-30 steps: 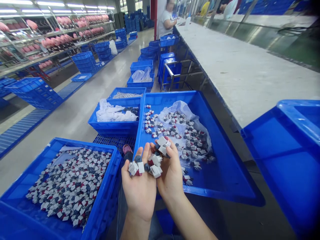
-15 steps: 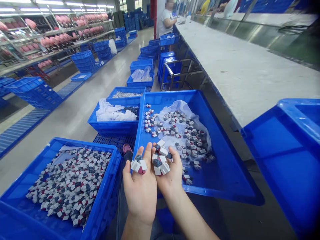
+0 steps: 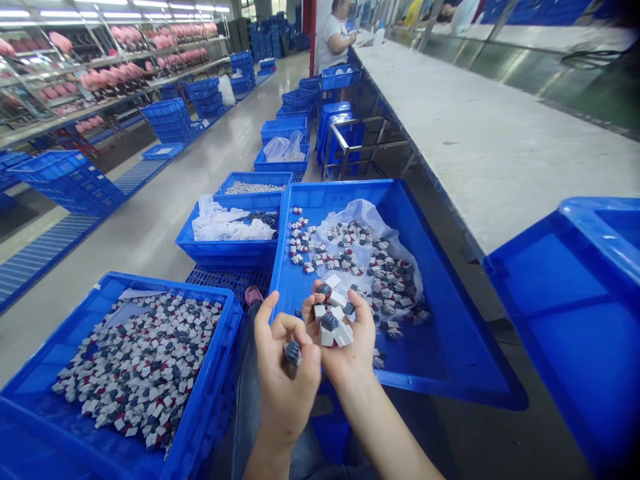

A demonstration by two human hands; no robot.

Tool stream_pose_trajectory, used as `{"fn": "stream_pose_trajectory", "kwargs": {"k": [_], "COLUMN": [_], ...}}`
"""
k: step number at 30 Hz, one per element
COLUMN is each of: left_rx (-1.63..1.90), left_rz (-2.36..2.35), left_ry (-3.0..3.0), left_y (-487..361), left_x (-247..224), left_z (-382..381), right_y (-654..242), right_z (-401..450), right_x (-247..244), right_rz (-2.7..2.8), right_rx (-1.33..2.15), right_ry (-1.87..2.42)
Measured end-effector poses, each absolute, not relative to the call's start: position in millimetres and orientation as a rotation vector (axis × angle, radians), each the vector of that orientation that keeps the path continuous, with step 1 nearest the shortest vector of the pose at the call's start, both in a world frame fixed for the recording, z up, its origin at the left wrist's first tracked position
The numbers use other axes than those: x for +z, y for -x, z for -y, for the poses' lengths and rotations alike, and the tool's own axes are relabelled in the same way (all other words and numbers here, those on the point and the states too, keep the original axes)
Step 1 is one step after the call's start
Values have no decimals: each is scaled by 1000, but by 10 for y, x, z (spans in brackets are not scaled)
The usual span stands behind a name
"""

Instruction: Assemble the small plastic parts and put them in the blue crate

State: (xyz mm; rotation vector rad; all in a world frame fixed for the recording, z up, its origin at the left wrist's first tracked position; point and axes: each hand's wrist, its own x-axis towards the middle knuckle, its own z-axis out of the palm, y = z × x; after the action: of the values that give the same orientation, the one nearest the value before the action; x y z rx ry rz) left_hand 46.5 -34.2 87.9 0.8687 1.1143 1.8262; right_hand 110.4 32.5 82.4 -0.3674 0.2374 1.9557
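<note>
l hand (image 3: pixel 287 377): fingers curled round dark-grey ribbed pc (image 3: pixel 292 352). r hand (image 3: pixel 347 363): cupped round white/grey block cluster (image 3: pixel 336 317), long axis running palm to fingertips. cluster just up & r of l grip; r hand nearer big blue crate (image 3: pixel 460 357).

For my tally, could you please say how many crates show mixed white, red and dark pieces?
2: the crate at lower left and the big crate at centre; bags may hide others.
</note>
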Motion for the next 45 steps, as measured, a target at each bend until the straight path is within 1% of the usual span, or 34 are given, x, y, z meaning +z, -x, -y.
{"fn": "stream_pose_trajectory", "kwargs": {"k": [4,9,11,17,22,25,29,36,40,42,45], "left_rx": [1782,1792,1805,1608,1397,1377,1388,1414,1413,1438,1506], "left_rz": [-1371,-1631,-1650,-1279,-598,-373,-291,-290,-297,-282,-259], "left_ry": [-1097,-1090,-1049,-860,-541,-401,-309,-286,-288,-284,-299], "left_y": [-458,-479,-459,-281,-146,-102,-82,-72,-48,-19,58], "left_x": [941,949,959,994,998,1013,1023,1005,985,975,950], "left_z": [362,340,348,395,409,424,429,422,454,508,655], "right_y": [-1105,-1090,-1088,-1093,-1096,-1095,-1085,-1047,-981,-791,-172], "right_z": [-335,-372,-387,-410,-410,-412,-414,-417,-375,-349,-315], "right_x": [830,800,770,688,683,700,723,699,611,571,545], "right_rz": [-288,-358,-354,-305,-300,-309,-322,-309,-118,43,258], "right_rx": [2002,1961,1964,1962,1968,1960,1945,1929,1903,1911,2017], "right_ry": [393,458,467,465,454,459,495,534,634,697,739]}}
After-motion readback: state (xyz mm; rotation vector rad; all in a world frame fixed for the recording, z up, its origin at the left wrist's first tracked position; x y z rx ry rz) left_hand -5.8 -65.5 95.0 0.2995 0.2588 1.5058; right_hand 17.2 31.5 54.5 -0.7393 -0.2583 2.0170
